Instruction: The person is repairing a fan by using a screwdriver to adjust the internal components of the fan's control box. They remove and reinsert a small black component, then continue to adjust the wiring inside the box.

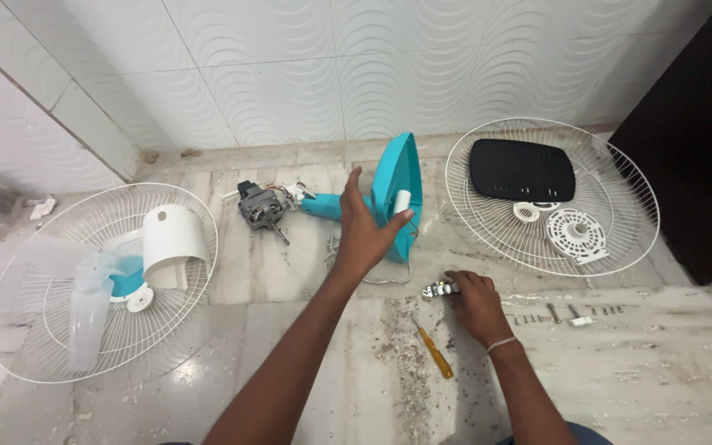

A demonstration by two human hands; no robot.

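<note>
Floor: dusty marble (636, 387) under white wavy wall tiles.
Left hand (362, 229): grip apart, fingers spread against the teal fan base (397, 177), which stands on edge.
Right hand (475, 301): grip clamped on a small metal part (440, 289).
Handling: the base looks like rigid, light plastic, likely tippy; best taken by its rim.

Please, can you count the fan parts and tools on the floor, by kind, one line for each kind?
Wire fan guards: 2
Teal fan base: 1
Motor: 1
White motor cover: 1
Clear fan blade: 1
Black cover: 1
Yellow screwdriver: 1
Total: 8
</note>
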